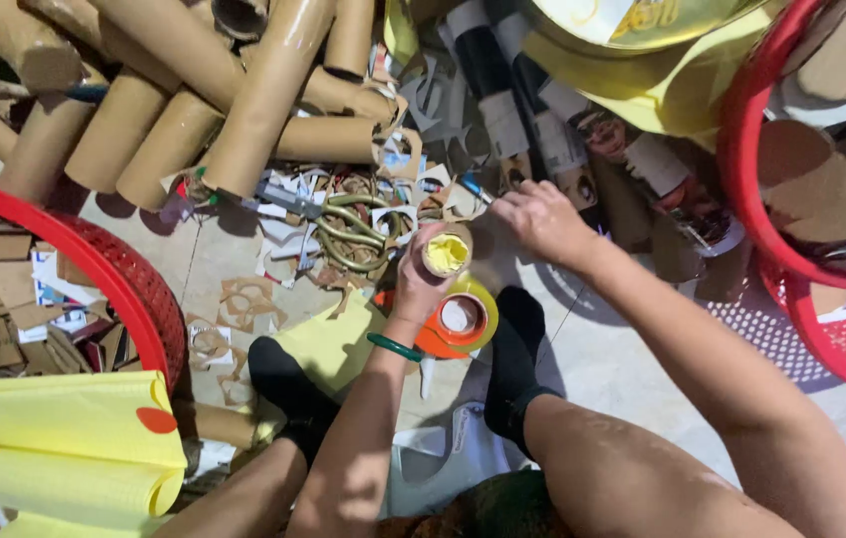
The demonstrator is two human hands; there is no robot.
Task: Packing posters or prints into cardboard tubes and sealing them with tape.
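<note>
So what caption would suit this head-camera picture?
Left hand holds a short cardboard tube stuffed with yellow; right hand reaches beside it.

The person sits with both bare knees bent and both feet in black socks pointing forward. The left arm goes up between the legs, with the forearm nearly straight and a green bangle on the wrist. The left hand [421,277] is closed, its fingers curled around what it holds, and the back of the hand faces the camera. The right arm comes in from the lower right, stretched diagonally. The right hand [542,221] is palm down, fingers bent and pinched together, just beside the left hand.
</note>
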